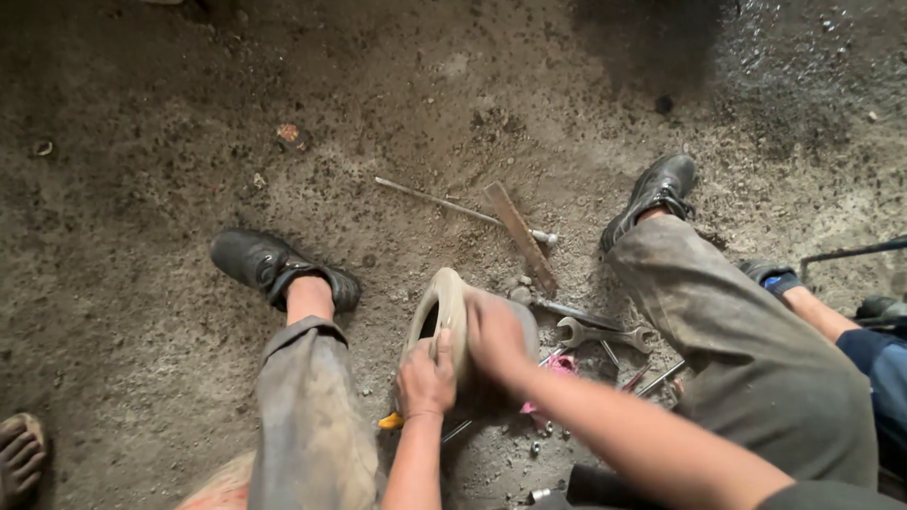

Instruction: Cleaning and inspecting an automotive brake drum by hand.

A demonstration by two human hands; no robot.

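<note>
Both hands grasp a dusty round housing (444,312) upright on the floor (142,142) between the feet: left hand (425,380) on its rim, right hand (499,338) over its body; wrench (605,334) just beyond the right hand. Step, judged: steadying the housing; any turning calls for firm grip

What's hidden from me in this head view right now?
- Round dusty part: its far face is covered by the right hand and its lower rim by the left hand.
- Yellow-handled tool: mostly under the left wrist.
- Spanner: size too small to tell.

Dusty matt part (444,316), gritty floor (142,142)
</note>
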